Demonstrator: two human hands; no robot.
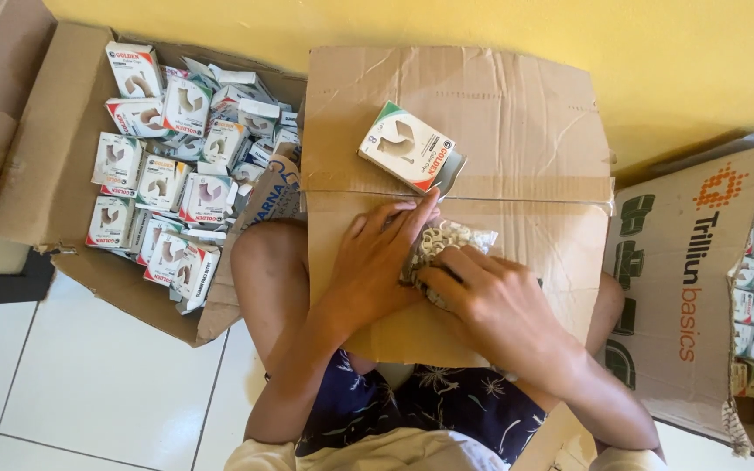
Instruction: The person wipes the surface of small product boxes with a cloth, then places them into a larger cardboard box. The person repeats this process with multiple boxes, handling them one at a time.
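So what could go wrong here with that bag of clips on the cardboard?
The cardboard rests on the person's knees, so a shift could tip it. The bag, pinched between left hand and right hand, might spill clips. The small box lies loose above and could slide off.

clear bag of small white clips point(447, 240): mostly covered by left hand point(375, 262) and right hand point(490, 301), count unreadable | carton right of bag point(700, 288): cut by frame edge, its stacked packs only partly seen | person: head and shoulders out of frame below bag
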